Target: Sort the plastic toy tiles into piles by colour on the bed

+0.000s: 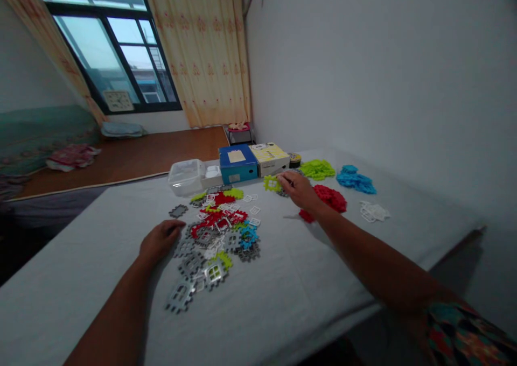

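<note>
Between the fingertips of my right hand [298, 189] is a lime-green interlocking tile [272, 183] with a window-like centre, held above the far part of the table. My left hand [162, 240] rests at the left edge of a mixed pile, fingers curled together; whatever they may hold is hidden. That pile has grey notched tiles [191, 264], red tiles [205, 223], white square frames [254, 210] and a few blue tiles [248, 236]. Just beyond my right wrist lies a heap of red tiles [332, 196], partly covered by my arm.
Sorted heaps of lime-green tiles [317, 169], blue tiles [355, 180] and white frames [374, 211] lie toward the right wall. Along the back stand a clear plastic box [186, 176], a blue box [238, 164] and a yellow-and-white box [270, 159]. White cloth [283, 301] covers the table.
</note>
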`<state>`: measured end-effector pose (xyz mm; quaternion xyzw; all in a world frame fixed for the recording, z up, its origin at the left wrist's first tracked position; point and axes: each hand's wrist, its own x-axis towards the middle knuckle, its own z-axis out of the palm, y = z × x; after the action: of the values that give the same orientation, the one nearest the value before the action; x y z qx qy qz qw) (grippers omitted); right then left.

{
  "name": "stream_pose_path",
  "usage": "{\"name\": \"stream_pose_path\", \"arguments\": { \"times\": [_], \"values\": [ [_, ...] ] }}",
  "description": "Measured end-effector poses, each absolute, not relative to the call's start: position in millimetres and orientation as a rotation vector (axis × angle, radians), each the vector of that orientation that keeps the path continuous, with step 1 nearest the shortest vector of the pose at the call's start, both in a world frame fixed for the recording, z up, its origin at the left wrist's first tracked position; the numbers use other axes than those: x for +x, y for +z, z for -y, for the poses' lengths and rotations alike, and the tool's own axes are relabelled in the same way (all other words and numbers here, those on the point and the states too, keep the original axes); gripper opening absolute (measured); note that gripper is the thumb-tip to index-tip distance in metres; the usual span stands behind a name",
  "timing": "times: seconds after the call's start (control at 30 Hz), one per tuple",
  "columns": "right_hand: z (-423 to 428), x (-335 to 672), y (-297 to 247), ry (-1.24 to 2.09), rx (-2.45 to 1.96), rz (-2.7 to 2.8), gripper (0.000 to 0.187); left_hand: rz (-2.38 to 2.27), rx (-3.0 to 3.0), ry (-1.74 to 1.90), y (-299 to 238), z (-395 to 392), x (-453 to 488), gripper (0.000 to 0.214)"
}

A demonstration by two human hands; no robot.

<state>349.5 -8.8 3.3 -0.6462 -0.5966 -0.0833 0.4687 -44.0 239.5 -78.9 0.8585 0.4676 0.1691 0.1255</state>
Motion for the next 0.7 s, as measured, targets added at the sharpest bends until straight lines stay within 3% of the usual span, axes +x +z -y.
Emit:
{"name": "stream_pose_path", "arguments": {
  "times": [0.13,0.3,0.7],
  "values": [
    [31.5,450.1,21.9,-0.347,-1.769,1.273,0.030,-1.371,2.495,0.529,-81.3,-241.2,-45.7,0.039],
    [41.6,564.7,-10.0,-0.266,-2.348,1.027,0.030,-1.373,2.515,0.521,-85.7,-242.6,-48.1,0.044],
    [14.4,600.8,-44.4,-0.251,-2.592,0.987,0.023,-1.356,2.533,0.499,-91.4,-247.7,-51.8,0.043]
  ]
}}
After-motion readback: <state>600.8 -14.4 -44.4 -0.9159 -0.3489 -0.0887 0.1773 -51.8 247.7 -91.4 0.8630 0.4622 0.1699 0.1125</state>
